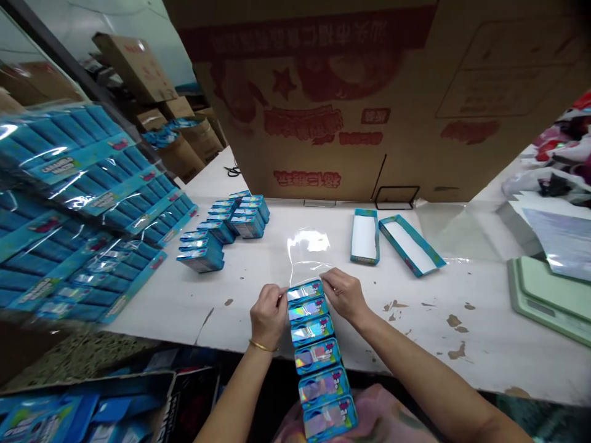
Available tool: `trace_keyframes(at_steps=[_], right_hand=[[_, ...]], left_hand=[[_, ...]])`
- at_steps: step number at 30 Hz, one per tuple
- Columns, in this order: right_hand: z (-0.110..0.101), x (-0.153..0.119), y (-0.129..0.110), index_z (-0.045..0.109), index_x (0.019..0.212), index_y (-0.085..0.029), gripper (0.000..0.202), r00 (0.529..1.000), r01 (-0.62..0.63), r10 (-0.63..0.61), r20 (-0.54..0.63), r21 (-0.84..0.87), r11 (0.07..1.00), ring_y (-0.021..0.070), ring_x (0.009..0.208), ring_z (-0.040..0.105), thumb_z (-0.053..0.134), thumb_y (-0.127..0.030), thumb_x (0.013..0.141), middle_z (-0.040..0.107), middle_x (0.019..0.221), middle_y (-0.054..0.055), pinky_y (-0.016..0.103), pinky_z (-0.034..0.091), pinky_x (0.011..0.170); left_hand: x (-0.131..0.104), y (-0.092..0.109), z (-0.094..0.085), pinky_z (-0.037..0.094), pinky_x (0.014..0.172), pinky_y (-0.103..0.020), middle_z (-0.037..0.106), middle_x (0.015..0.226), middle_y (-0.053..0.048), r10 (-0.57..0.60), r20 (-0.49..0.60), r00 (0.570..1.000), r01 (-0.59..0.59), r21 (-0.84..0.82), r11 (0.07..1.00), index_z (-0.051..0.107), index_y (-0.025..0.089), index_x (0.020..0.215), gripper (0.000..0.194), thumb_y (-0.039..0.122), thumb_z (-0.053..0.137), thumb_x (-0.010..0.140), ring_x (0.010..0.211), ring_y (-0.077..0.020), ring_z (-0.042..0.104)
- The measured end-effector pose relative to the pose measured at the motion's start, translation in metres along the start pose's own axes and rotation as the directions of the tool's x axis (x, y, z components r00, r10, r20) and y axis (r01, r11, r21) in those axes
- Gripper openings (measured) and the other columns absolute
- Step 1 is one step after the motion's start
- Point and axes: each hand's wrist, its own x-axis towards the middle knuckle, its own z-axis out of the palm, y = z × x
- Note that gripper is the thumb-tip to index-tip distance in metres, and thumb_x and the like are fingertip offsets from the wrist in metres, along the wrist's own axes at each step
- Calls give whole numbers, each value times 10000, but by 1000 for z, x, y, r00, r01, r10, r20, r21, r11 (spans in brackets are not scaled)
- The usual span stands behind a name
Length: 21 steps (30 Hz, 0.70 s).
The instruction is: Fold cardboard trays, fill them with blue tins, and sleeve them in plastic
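A row of several small blue packs (314, 355) runs from the table edge down toward my lap, inside what looks like a clear plastic sleeve (308, 252) whose upper end lies on the white table. My left hand (269, 315) is closed at the upper left corner of the row, thumb and fingers pinching the clear plastic. At the upper right corner my right hand (344, 294) pinches the plastic too. Both hands are near the front edge of the table.
Small blue boxes (203, 253) stand in groups at the left. Wrapped blue packs (92, 178) are stacked far left. Two blue trays (364, 237) lie before a large carton (332, 104). A green scale (549, 295) sits right, and an open box (168, 406) is lower left.
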Motion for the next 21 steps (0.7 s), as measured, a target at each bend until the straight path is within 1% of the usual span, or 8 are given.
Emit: trace_keyframes(at_steps=[2,4,6,8,12,14,18,21], right_hand=[[0,-2,-1,626,864,-205,229,1000,-1,0,-15,-7,1000,123,773,565,398,-199,837,625,823,33,205,392,675],[1,1,-1,633,826,-211,208,998,-60,60,12,-10,998,122,755,571,427,-187,817,631,814,22,202,395,663],[2,5,0,637,785,-212,197,991,-131,131,35,-14,991,117,725,575,446,-169,797,634,793,10,197,396,642],[4,6,-1,636,779,-206,207,991,-130,130,24,-31,991,117,723,574,436,-159,799,632,791,12,195,395,638],[3,-2,-2,620,873,-186,240,998,42,-46,-42,-92,995,126,761,564,384,-163,835,622,822,46,212,398,668],[1,-6,0,609,902,-177,242,988,144,-150,-37,-138,980,132,748,556,374,-167,844,620,818,58,227,397,671],[-2,-12,9,600,870,-163,236,945,314,-327,-12,-249,916,132,681,535,366,-149,848,611,733,53,245,380,632],[-1,-23,14,579,897,-146,192,910,378,-411,-54,-294,878,135,651,520,398,-133,835,604,708,49,262,365,606]], left_hand=[[0,-2,1,432,641,-241,566,703,-22,-3,4,1000,3,-15,1000,571,192,691,107,195,477,742,704,-135,549],[4,-7,5,434,608,-230,567,675,-15,-107,39,994,109,-72,991,571,186,658,87,194,505,714,651,-127,549],[9,-11,8,428,556,-218,550,620,4,-222,83,971,231,-125,965,560,183,620,72,202,534,685,574,-113,530],[11,-11,10,421,539,-216,533,603,15,-231,99,968,243,-132,961,551,185,608,84,216,536,684,551,-106,511],[5,-8,7,428,628,-236,542,678,-4,-58,28,998,60,-87,994,562,191,660,100,216,496,730,667,-124,532],[2,-9,8,433,638,-238,553,697,-10,-84,1,996,83,-121,989,568,189,685,92,217,497,737,685,-127,542],[-1,-13,9,443,595,-229,551,675,-5,-178,3,984,174,-225,959,560,182,675,89,239,522,730,639,-120,541],[-12,-10,4,446,591,-224,556,698,-11,-65,-15,998,61,-207,976,551,187,694,51,211,525,731,652,-118,543]])
